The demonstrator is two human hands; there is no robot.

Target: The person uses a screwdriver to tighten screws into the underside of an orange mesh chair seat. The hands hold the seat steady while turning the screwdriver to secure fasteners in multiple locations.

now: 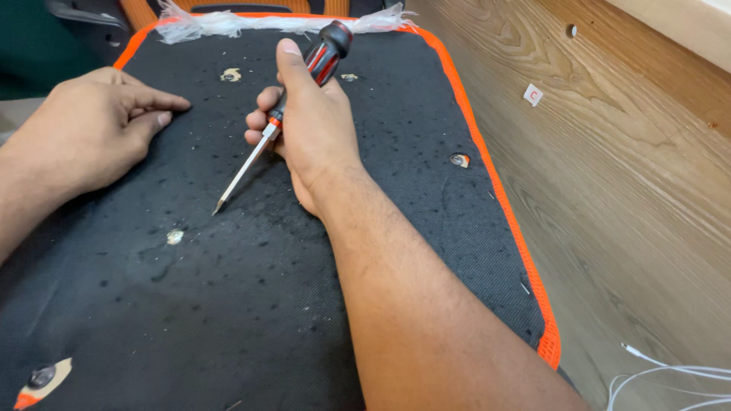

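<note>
Right hand (308, 125) closed around the red-and-black handle of a screwdriver (285, 114), thumb laid along the grip, shaft slanting down-left with its tip just above or touching the black fabric panel (251, 304), which one not clear; left hand (99, 129) resting flat on the same panel, fingers together, holding nothing. Work apparently partway: a screw head (43, 376) seated at the near-left corner and another fitting (459, 160) near the orange-trimmed right edge, several pale holes (175, 237) without visible fasteners. Small square white sticker with a red mark (534, 94) on the wooden floor (624, 190) at upper right, crumpled clear plastic wrap (228, 23) along the far edge, white cable (670, 377) at lower right.
</note>
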